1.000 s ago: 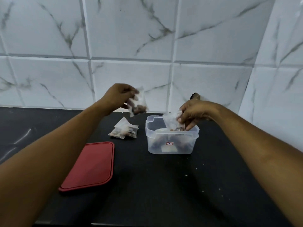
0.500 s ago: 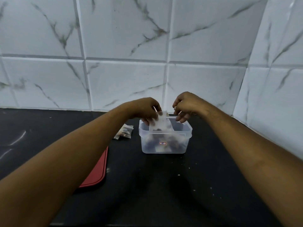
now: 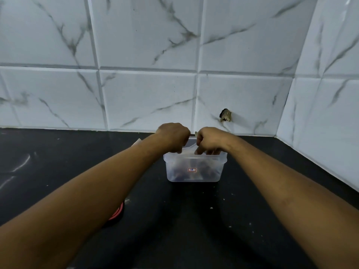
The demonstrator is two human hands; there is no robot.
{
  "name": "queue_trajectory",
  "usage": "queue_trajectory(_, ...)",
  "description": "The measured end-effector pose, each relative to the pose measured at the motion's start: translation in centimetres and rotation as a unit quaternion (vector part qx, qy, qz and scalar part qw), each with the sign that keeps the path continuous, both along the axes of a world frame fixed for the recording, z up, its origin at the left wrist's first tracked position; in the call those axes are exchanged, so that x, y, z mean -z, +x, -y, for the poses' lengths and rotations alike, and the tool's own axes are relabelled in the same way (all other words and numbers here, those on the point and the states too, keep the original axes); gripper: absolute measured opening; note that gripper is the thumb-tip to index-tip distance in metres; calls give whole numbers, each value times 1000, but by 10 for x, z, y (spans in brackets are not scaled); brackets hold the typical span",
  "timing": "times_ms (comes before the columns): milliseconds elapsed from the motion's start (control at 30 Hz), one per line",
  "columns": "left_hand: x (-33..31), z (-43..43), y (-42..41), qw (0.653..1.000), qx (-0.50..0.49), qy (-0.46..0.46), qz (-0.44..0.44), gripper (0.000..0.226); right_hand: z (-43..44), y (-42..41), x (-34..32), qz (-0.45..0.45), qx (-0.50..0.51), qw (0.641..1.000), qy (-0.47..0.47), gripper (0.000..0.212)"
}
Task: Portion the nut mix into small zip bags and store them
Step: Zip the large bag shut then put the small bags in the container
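A clear plastic container (image 3: 194, 174) with a small red label stands on the black counter, with dark nut bags showing through its wall. Both hands are over its open top. My left hand (image 3: 173, 137) and my right hand (image 3: 208, 140) each have curled fingers on a small clear zip bag (image 3: 189, 148), which sits between them just inside the rim. The bag's contents are hidden behind the hands and the wall. A corner of another small bag (image 3: 137, 141) peeks out behind my left forearm.
The red lid (image 3: 116, 215) lies on the black counter (image 3: 194, 220) at the left, mostly hidden under my left forearm. White marble tiles form the back wall and the right wall; a chipped hole (image 3: 225, 115) marks the back wall. Crumbs dot the counter.
My left hand came from the left, where it held up a filled bag, to the container. Both hands have sunk lower onto the bag at the rim. The camera moved closer.
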State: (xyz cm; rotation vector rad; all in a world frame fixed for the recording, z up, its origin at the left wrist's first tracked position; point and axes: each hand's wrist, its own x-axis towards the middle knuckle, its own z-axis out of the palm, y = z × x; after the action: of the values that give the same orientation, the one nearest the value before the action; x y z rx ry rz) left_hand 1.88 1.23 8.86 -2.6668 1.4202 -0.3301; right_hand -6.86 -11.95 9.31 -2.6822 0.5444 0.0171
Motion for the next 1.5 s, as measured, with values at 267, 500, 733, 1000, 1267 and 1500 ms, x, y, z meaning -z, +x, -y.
queue_trajectory(267,-3,0,0,987,32,57,-148,23,7,6,-6,-38,17,999,31,22)
queue_trajectory(500,-4,14,-3,974,-15,126,-189,27,3,9,-11,17,35,996,-86,8)
queue_trajectory(733,3,23,2,964,-31,161,-211,20,-7,7,-4,-134,-50,985,-93,24)
queue_trajectory(1000,-15,13,6,955,-6,83,-286,24,-2,5,-17,-112,-40,993,-16,22)
queue_trajectory(1267,-57,-52,48,945,-2,-98,-312,20,-2,25,-49,57,-31,997,45,21)
queue_trajectory(1500,-8,-100,100,933,-113,-127,-317,10,-53,84,-30,75,-99,992,-4,10)
